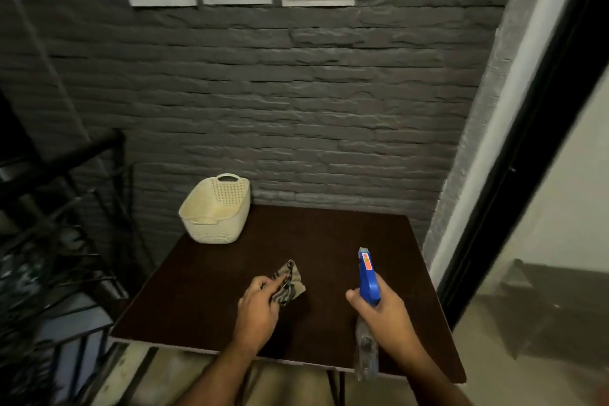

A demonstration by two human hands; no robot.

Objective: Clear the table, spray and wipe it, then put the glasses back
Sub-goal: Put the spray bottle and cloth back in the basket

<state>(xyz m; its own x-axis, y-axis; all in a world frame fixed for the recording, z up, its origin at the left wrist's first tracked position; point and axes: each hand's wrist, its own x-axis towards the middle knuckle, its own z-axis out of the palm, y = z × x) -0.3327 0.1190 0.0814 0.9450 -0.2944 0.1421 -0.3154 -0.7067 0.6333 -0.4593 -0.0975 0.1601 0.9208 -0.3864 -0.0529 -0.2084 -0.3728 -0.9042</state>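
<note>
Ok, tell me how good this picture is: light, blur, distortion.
Head view: dim, the dark table swallowing detail; wide-angle bending curves the door frame at right; the left railing is smeared with blur; the spray bottle in the right hand and the cloth under the left hand read clearly; the basket is sharp.

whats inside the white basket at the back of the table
The basket looks empty: its pale inner walls and part of the floor show, with no glasses visible. The near wall hides the front of the floor, so something small there cannot be ruled out.
</note>
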